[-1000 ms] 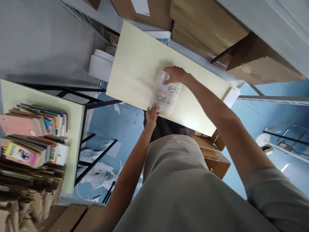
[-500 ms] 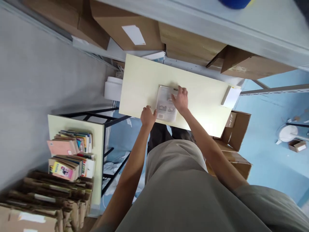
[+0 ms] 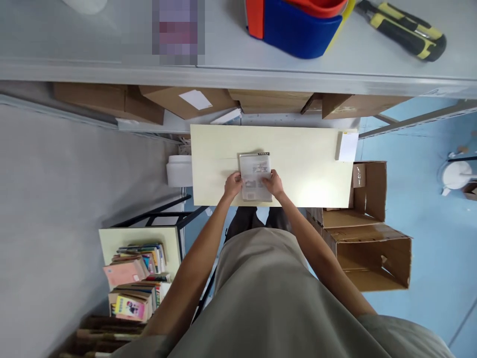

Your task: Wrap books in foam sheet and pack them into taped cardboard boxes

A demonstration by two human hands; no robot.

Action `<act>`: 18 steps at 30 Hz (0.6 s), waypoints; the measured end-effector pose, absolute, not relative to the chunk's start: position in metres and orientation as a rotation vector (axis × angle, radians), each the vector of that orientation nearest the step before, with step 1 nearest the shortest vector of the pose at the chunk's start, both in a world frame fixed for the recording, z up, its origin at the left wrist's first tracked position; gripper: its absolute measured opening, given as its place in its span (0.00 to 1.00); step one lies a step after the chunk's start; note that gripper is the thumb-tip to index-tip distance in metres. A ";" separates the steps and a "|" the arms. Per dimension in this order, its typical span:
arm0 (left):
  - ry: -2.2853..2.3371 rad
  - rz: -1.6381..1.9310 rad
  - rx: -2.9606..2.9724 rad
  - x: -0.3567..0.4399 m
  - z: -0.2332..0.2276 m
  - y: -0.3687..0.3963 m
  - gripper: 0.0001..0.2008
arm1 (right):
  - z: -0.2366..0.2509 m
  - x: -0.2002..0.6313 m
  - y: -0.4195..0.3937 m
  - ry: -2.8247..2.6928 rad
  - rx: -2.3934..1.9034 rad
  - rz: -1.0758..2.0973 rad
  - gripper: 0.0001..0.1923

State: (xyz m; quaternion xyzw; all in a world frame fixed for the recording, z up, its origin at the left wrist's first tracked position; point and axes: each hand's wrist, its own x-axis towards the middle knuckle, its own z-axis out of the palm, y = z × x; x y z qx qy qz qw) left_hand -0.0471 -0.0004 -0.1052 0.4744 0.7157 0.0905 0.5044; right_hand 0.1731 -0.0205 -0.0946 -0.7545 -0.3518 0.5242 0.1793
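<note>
A booklet [image 3: 255, 175] lies flat on the pale table [image 3: 305, 164], near its 6 o'clock edge. The left hand [image 3: 233, 185] grips the booklet's 9 o'clock edge, the right hand [image 3: 275, 182] its 3 o'clock edge. At the table's 2 o'clock corner sits a white pad [image 3: 347, 146]; open cardboard boxes [image 3: 367, 238] stand on the floor at 4 o'clock.

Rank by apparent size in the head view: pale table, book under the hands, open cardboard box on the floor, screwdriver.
1. pale table
2. open cardboard box
3. book and screwdriver: alike; the screwdriver is nearer the camera, so unranked.
</note>
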 end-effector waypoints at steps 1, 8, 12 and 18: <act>1.716 0.236 1.121 -0.049 -0.105 0.000 0.20 | -0.090 0.169 -0.020 -1.035 -2.171 1.459 0.16; 1.637 0.445 1.000 -0.056 -0.080 0.012 0.15 | -0.036 0.157 -0.018 -1.133 -1.994 1.326 0.20; 1.559 0.597 1.033 -0.051 -0.053 0.017 0.13 | 0.003 0.179 -0.016 -1.103 -1.781 1.288 0.25; 1.374 0.539 1.201 -0.008 -0.046 0.021 0.15 | 0.011 0.247 -0.020 -0.931 -1.737 1.323 0.31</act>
